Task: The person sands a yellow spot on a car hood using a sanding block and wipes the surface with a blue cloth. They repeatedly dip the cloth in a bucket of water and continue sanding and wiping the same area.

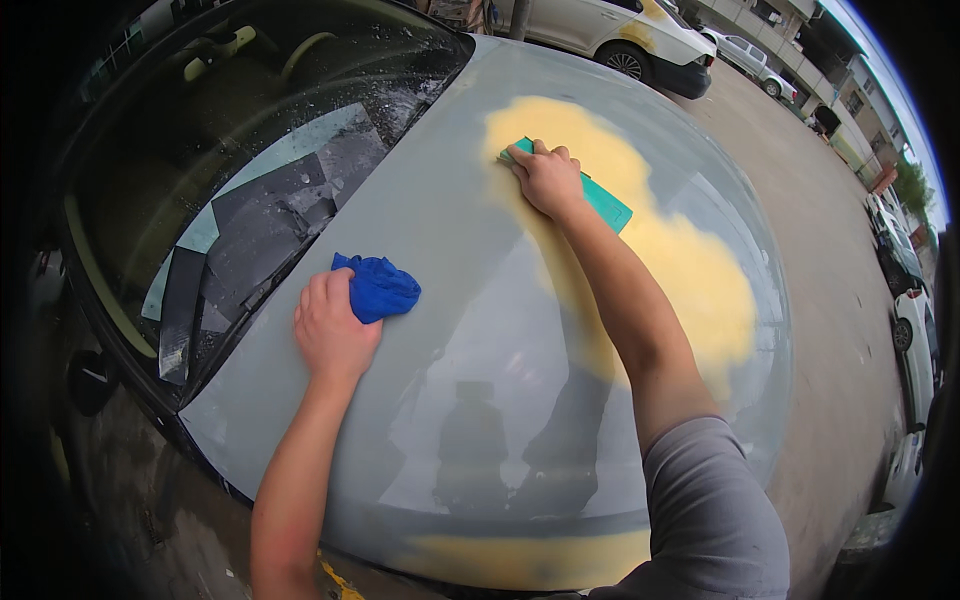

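Note:
A grey car hood [430, 350] with a large yellow patch [700, 280] spreads out below me. My right hand [550, 178] reaches to the far part of that patch, its fingers curled over a long, flat green sanding block [606, 203]. The block lies against the surface, one end showing past my fingertips and the other sticking out beside my wrist. On the bare grey at the left, my left hand [335, 325] is closed on a bunched blue cloth [385, 287] that rests on the hood. My palm hides part of the cloth.
Dark sheets [265, 205] and a long black piece [180, 315] lie on the windshield [330, 75] at the left. Another yellow area [530, 558] runs along the hood's near edge. A white car [600, 25] stands beyond the hood, and more cars are parked at the right.

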The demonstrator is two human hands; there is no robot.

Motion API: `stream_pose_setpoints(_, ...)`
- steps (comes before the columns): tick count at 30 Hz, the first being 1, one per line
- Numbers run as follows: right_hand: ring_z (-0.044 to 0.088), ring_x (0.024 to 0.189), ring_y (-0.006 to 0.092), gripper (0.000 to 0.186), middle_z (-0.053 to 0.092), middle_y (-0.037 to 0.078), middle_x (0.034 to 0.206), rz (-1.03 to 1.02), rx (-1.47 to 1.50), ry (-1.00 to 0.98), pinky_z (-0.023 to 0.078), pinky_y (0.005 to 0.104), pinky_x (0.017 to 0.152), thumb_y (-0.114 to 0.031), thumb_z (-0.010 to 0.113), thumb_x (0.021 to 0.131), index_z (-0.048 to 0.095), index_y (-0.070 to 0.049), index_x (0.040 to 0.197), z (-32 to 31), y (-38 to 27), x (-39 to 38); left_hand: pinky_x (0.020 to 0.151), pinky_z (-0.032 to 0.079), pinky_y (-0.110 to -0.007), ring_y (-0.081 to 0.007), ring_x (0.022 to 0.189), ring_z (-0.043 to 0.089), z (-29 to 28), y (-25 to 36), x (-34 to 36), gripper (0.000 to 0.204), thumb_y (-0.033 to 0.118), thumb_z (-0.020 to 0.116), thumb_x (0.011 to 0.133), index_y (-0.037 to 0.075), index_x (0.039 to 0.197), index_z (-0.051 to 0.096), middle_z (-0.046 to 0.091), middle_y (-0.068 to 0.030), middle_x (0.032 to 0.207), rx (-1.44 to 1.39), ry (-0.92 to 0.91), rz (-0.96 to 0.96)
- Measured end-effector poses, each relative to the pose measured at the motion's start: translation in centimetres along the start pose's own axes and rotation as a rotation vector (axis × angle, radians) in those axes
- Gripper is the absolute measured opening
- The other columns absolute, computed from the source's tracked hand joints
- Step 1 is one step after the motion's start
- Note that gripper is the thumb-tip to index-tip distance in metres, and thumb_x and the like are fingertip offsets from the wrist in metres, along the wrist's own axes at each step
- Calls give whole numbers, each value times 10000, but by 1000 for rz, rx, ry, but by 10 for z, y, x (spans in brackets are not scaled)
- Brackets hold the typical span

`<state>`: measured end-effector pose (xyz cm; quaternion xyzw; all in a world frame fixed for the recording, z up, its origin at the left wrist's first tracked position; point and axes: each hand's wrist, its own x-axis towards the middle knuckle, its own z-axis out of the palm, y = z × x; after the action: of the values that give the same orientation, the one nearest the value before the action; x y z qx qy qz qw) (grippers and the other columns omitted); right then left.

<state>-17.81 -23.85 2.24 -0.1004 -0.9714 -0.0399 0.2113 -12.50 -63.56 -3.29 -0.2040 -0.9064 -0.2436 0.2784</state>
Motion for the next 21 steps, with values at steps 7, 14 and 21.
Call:
stream_pose_setpoints(7, 640, 1212, 414, 437, 651, 170, 1560, -330, 274, 90, 531, 543, 1047, -218, 794, 991, 775, -253, 1427, -51, -41, -197, 1003, 520, -490, -340, 1202, 656, -24, -35, -8, 572, 205, 913, 775, 142, 1285, 663, 670, -61, 1230, 150, 18, -35)
stream_pose_setpoints(14, 640, 1167, 416, 409, 667, 155, 1515, -308, 154, 45, 527, 549, 1024, -237, 730, 1052, 735, -249, 1460, -25, -37, -102, 1004, 519, -496, -332, 1181, 658, -18, -16, 1, 560, 214, 914, 776, 144, 1275, 668, 674, -56, 1231, 90, -17, -44)
stream_pose_setpoints(21, 654, 1090, 431, 379, 705, 124, 1406, -180, 99, 40, 560, 544, 972, -290, 670, 1081, 733, -286, 1454, -12, -36, -44, 1004, 522, -497, -334, 1187, 662, -4, -8, 3, 572, 225, 914, 788, 149, 1297, 664, 673, -53, 1245, 28, 9, -12)
